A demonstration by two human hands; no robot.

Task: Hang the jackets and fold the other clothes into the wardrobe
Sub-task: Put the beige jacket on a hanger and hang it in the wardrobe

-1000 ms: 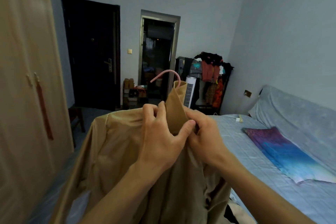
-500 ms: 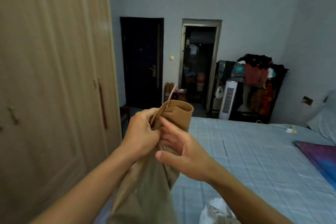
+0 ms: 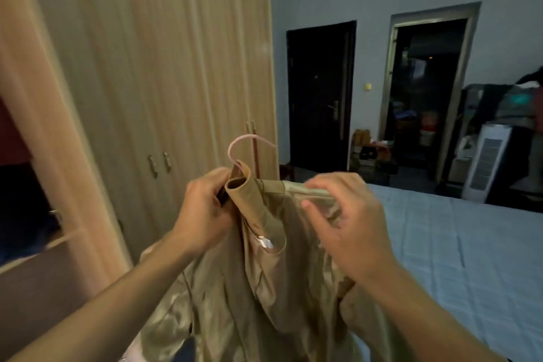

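Observation:
A tan jacket (image 3: 264, 288) hangs in front of me on a pink hanger (image 3: 235, 147), whose hook sticks up above the collar. My left hand (image 3: 205, 209) grips the collar and the hanger's neck. My right hand (image 3: 343, 220) pinches the jacket's shoulder edge just to the right of the collar. The light wooden wardrobe (image 3: 141, 67) fills the left side; its nearest door stands open, showing a dark compartment (image 3: 20, 200) with a shelf and some clothes at the far left.
A bed with a pale blue cover (image 3: 458, 250) lies to the right. Beyond it are a dark closed door (image 3: 320, 91), an open doorway (image 3: 426, 91), a white tower fan (image 3: 484, 161) and a loaded clothes rack (image 3: 511, 97).
My view has swung left toward the wardrobe, and its open compartment now shows. The jacket has turned with me; my right hand has shifted from the collar to the shoulder edge.

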